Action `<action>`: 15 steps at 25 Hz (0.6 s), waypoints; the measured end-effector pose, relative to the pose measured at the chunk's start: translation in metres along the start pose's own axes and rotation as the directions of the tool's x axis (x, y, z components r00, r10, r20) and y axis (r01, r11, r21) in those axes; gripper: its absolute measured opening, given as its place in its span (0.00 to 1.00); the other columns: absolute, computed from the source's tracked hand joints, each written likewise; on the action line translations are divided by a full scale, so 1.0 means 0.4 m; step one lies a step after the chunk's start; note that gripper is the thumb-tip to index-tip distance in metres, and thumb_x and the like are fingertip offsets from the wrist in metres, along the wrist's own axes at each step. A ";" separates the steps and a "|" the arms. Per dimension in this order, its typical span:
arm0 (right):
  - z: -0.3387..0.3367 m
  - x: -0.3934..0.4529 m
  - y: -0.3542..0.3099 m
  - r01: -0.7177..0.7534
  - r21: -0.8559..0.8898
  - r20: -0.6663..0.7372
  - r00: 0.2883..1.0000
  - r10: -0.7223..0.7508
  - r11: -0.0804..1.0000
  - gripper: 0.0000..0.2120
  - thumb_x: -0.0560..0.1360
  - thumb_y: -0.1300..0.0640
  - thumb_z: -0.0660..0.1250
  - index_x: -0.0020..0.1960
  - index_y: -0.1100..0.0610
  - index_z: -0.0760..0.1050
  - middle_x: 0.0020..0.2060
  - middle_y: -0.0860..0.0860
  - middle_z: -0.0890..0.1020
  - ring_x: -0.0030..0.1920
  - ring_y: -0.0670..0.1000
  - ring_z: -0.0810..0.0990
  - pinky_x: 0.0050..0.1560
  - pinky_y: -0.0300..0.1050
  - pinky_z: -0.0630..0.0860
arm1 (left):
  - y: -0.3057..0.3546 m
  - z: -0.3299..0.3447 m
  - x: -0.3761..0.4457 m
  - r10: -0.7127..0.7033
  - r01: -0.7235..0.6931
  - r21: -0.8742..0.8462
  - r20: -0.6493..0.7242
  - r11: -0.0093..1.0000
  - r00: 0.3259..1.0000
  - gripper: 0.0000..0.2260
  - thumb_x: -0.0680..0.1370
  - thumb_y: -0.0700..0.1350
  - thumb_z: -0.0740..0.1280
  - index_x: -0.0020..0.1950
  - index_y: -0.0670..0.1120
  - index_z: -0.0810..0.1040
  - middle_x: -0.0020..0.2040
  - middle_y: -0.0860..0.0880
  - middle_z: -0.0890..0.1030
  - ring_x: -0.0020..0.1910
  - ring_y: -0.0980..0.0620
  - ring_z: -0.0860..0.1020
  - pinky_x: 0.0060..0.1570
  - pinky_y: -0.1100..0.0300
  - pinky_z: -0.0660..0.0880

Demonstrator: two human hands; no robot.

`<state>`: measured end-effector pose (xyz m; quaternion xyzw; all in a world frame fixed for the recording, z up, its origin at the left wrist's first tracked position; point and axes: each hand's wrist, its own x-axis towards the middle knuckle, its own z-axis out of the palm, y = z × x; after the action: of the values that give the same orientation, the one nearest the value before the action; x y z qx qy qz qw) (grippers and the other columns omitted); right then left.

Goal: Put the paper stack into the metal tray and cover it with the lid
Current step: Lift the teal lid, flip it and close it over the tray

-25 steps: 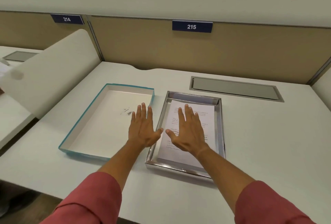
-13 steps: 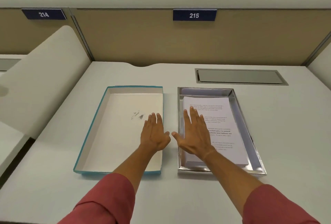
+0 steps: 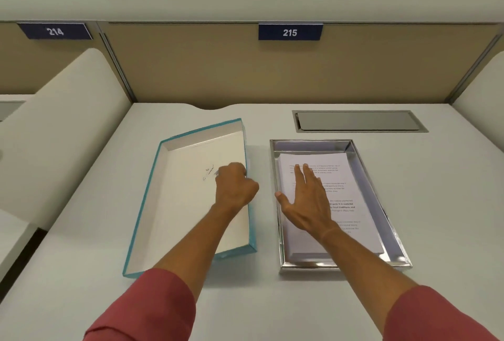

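Observation:
The printed paper stack (image 3: 351,177) lies inside the shiny metal tray (image 3: 392,234) at centre right of the desk. My right hand (image 3: 306,201) rests flat on the stack's left part, fingers spread. To the left lies the teal-edged lid (image 3: 180,204), inside face up, its right side raised off the desk. My left hand (image 3: 236,186) is closed around the lid's right wall, thumb outside and fingers inside.
A grey cable hatch (image 3: 357,121) is set into the desk behind the tray. A tan partition (image 3: 245,68) with number plates 214 and 215 closes the back. Rounded white dividers stand at the left (image 3: 62,128) and far right.
My left hand has shut on the lid's right wall and tilted that side up. My right hand has stayed flat on the paper. The view has shifted slightly.

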<state>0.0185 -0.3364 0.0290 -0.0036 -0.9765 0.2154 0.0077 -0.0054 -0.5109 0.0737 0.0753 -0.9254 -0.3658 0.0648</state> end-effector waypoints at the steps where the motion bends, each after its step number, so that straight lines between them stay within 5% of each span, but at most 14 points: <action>1: -0.006 0.007 -0.005 -0.016 0.041 -0.003 1.000 0.016 0.999 0.41 0.76 0.36 0.57 0.79 0.53 0.44 0.80 0.53 0.47 0.79 0.55 0.46 0.77 0.53 0.45 | 0.024 -0.039 0.012 0.010 -0.012 -0.040 -0.049 0.999 0.999 0.04 0.66 0.33 0.66 0.37 0.32 0.79 0.31 0.42 0.75 0.30 0.49 0.74 0.33 0.61 0.70; 7: -0.052 0.049 -0.059 -0.096 0.418 0.037 0.995 0.089 0.903 0.32 0.77 0.44 0.63 0.77 0.54 0.57 0.76 0.55 0.63 0.75 0.56 0.61 0.74 0.54 0.60 | 0.132 -0.273 0.059 -0.148 0.065 -0.465 -0.144 0.883 0.978 0.03 0.73 0.40 0.68 0.40 0.44 0.80 0.45 0.49 0.82 0.42 0.49 0.81 0.33 0.60 0.77; 12: -0.086 0.083 -0.102 -0.340 0.735 0.327 0.936 0.132 0.587 0.21 0.80 0.47 0.59 0.69 0.56 0.70 0.68 0.54 0.74 0.64 0.56 0.75 0.63 0.54 0.74 | 0.151 -0.419 0.052 -0.192 0.112 -0.888 0.027 0.446 0.981 0.03 0.75 0.36 0.66 0.46 0.40 0.79 0.44 0.45 0.85 0.43 0.46 0.82 0.46 0.54 0.78; 15: -0.106 0.099 -0.100 -0.431 0.808 0.430 0.897 0.098 0.402 0.19 0.81 0.46 0.54 0.59 0.56 0.76 0.51 0.52 0.82 0.49 0.51 0.80 0.44 0.46 0.77 | 0.126 -0.443 0.042 -0.086 0.191 -0.925 0.172 0.328 0.981 0.08 0.76 0.39 0.63 0.52 0.42 0.79 0.49 0.43 0.84 0.44 0.46 0.82 0.47 0.54 0.77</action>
<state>-0.0205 -0.3543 0.0846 -0.1216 -0.6907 0.6891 -0.1822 0.0043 -0.5958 0.2377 0.0859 -0.5398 -0.8371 0.0224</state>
